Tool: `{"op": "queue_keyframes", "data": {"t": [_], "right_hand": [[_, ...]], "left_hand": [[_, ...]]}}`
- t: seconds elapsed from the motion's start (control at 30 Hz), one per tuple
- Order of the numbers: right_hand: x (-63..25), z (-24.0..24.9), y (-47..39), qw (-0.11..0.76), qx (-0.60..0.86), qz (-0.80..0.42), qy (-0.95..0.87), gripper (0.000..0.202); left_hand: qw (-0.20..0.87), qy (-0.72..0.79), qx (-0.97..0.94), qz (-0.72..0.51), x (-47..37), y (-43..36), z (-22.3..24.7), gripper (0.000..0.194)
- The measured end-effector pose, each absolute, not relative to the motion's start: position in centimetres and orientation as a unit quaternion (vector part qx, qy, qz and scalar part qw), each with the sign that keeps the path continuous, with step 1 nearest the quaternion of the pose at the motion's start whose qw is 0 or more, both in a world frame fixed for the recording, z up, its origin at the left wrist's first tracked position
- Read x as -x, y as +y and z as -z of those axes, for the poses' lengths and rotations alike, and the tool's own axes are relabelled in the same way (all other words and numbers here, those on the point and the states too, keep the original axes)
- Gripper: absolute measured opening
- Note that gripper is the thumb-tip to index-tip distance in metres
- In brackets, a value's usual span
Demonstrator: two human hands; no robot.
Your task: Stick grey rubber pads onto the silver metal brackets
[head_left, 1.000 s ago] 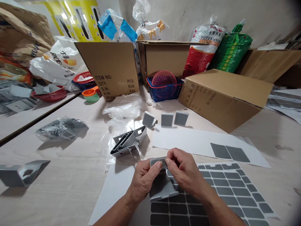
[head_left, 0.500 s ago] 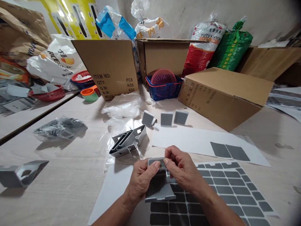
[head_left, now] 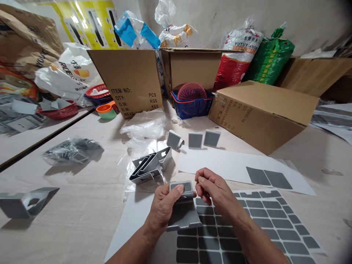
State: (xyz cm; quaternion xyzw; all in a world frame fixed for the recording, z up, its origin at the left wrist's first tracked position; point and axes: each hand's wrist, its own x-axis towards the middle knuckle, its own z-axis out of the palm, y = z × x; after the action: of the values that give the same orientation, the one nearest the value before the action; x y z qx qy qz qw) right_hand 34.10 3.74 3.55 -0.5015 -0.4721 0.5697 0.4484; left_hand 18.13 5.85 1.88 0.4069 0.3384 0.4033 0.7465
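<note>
My left hand (head_left: 162, 207) grips a bent grey metal stand (head_left: 184, 214), its thumb pressing on a grey adhesive pad (head_left: 186, 187) on the stand's upper face. Just right of the stand is my right hand (head_left: 210, 185), its fingers curled in and nothing visible in them. Beneath both hands lies a sheet of grey pads (head_left: 284, 223) with rounded corners. Two larger grey pads (head_left: 268, 177) stick to a white backing sheet (head_left: 211, 160) behind it. Nested metal stands (head_left: 150, 167) sit on clear plastic to the left.
Several padded stands (head_left: 195, 140) stand farther back. Another bent stand (head_left: 29, 202) is at far left, near a bag of grey parts (head_left: 74, 151). A carton (head_left: 264, 110), an upright box flap (head_left: 129, 80) and a blue basket (head_left: 189, 106) line the back.
My right hand has come off the pad and moved slightly right, its fingers curling. My left hand keeps hold of the stand, which has shifted a little left and up.
</note>
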Motion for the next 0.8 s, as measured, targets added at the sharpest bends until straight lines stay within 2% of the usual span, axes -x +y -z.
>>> {"op": "queue_keyframes", "data": {"t": [0.17, 0.33, 0.43, 0.6, 0.8], "right_hand": [[-33.4, -3.7, 3.6, 0.45, 0.513, -0.49, -0.542, 0.022], [-32.6, -3.1, 3.4, 0.453, 0.542, -0.362, -0.608, 0.025], [-32.4, -2.8, 3.5, 0.451, 0.547, -0.328, -0.624, 0.029], [-32.8, -2.4, 3.8, 0.446, 0.532, -0.412, -0.59, 0.035], [-33.3, -2.4, 3.7, 0.435, 0.499, -0.512, -0.547, 0.032]], "left_hand": [[0.709, 0.356, -0.45, -0.41, -18.1, 5.5, -1.6, 0.022], [0.646, 0.379, -0.529, -0.4, -18.0, 5.4, -0.5, 0.027], [0.623, 0.385, -0.549, -0.401, -18.0, 5.5, -0.3, 0.026], [0.667, 0.385, -0.492, -0.407, -18.3, 5.7, -1.0, 0.026], [0.734, 0.344, -0.394, -0.432, -18.4, 5.9, -1.5, 0.027]]}}
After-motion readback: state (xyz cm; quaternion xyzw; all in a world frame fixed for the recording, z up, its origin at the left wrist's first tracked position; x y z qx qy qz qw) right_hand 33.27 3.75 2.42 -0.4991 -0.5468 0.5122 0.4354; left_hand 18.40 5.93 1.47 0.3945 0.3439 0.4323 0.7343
